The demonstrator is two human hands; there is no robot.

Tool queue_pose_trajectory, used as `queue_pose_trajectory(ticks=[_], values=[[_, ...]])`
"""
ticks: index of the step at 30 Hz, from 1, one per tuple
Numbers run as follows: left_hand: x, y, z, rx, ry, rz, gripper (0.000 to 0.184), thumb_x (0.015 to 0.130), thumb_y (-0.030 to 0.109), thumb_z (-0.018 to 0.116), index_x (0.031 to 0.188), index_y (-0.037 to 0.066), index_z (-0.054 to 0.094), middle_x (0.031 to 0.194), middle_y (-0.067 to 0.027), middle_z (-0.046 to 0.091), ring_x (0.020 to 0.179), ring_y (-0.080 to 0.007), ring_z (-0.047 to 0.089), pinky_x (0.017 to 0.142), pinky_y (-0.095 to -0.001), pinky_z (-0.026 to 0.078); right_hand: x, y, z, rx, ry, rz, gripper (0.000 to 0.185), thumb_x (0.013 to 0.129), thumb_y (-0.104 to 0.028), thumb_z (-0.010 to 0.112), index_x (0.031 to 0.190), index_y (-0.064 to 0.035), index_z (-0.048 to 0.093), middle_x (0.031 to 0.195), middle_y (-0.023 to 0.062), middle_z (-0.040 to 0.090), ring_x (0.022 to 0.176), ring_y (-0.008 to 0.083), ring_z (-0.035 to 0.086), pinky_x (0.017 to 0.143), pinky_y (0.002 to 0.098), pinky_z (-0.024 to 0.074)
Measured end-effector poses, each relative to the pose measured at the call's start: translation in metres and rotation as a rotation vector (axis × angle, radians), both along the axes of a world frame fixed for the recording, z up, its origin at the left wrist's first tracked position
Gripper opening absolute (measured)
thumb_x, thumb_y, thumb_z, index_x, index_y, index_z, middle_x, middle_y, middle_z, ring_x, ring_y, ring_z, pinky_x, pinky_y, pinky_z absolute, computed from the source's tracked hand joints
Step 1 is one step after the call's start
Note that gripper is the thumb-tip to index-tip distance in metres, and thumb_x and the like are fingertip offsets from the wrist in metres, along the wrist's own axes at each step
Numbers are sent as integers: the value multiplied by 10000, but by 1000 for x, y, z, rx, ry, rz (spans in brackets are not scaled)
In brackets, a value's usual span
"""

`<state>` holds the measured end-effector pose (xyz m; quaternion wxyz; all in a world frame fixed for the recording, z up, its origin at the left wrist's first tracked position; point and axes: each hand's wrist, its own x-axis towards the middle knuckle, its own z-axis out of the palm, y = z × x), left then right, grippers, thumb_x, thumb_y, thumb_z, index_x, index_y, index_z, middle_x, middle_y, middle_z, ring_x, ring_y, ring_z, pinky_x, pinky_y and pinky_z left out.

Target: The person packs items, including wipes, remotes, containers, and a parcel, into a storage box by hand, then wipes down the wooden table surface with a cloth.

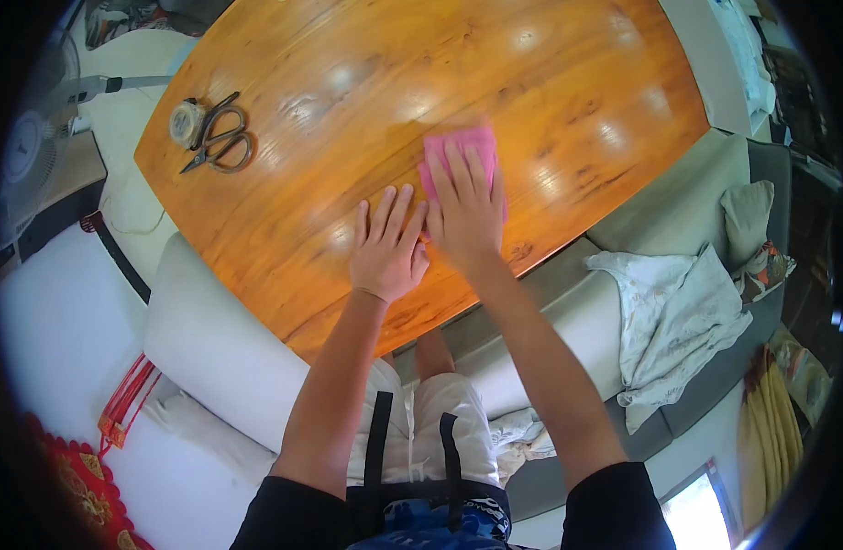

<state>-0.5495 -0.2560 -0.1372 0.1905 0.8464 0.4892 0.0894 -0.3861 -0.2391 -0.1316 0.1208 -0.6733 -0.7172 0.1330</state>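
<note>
Beneath my right hand point(467, 215) is a pink cloth point(481, 142), pressed flat on the glossy wooden table point(348, 147). The fingers of that hand lie stretched out on top of it, and part of the cloth is hidden under the palm. My left hand point(387, 247) rests palm down on the bare wood just to the left, fingers spread, with nothing in it. Farther off, near the table's left edge, lie dark-handled scissors point(224, 142) beside a roll of tape point(187, 122).
A pale sofa point(568, 321) runs along the right side, with a crumpled white garment point(673, 316) on it. Another light seat point(210, 302) borders the table on the left. A fan point(32, 147) stands at the far left.
</note>
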Motion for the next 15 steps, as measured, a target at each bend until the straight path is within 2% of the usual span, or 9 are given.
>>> queue_pose_trajectory(ticks=[3,7,11,15], values=[[-2,2,2,-5,-12,-6,552,842,221,564,1380,100,536,1556,-125,396,1453,-319,333,1189,-562,192,-9,-67,4,-53,17,-31,599,881,-245,600,1458,-151,473,1550,79,384,1446,294,317,1171,575,225],[-8,6,12,-96,-83,-17,573,838,189,565,1402,105,509,1564,-126,382,1464,-318,312,1199,-545,179,-16,-89,12,-130,-16,-64,655,860,-237,602,1487,-142,434,1574,81,357,1467,297,290,1185,571,197],[-13,13,21,-241,-197,-22,625,819,130,577,1433,103,461,1571,-151,355,1466,-345,298,1195,-557,174,-4,-43,6,-104,78,-121,732,846,-241,599,1525,-109,359,1588,103,335,1492,313,248,1192,571,172],[-46,10,18,-74,-168,157,613,835,82,565,1436,78,442,1569,-196,332,1461,-401,284,1186,-579,168,5,20,-11,71,62,-377,761,846,-246,599,1534,-76,323,1605,135,294,1501,320,228,1202,566,146]])
